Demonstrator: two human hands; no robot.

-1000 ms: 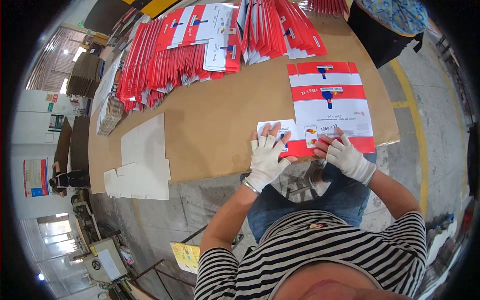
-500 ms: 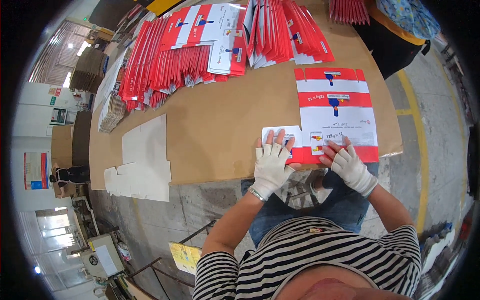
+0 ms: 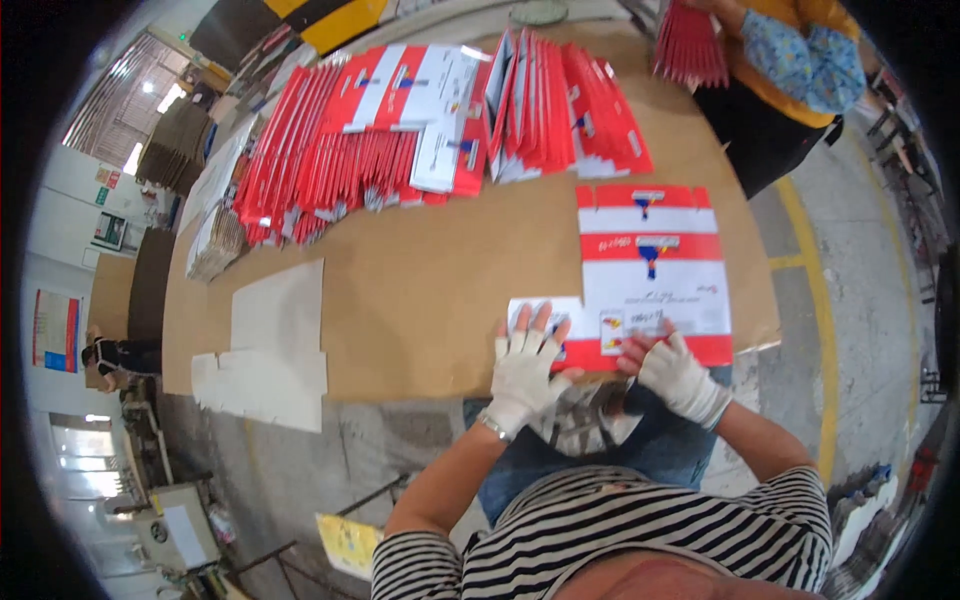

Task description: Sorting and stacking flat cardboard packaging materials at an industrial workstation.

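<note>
A flat red-and-white printed carton blank lies on the cardboard-topped table at its near right edge. My left hand, in a white fingerless glove, rests flat with fingers spread on the small white flap at the blank's near left corner. My right hand, gloved the same way, lies with fingers stretched out over the blank's near edge. Nothing is gripped in either hand. Part of the flap's print is hidden under my left fingers.
Folded red-and-white cartons stand packed in rows along the table's far side. A plain white cardboard piece overhangs the near left edge. At the far right, a co-worker's blue patterned sleeve is beside another red bundle.
The whole view has shifted, so table and hands sit lower in the picture. More of the co-worker shows. Both hands stay on the carton blank with little movement against it.
</note>
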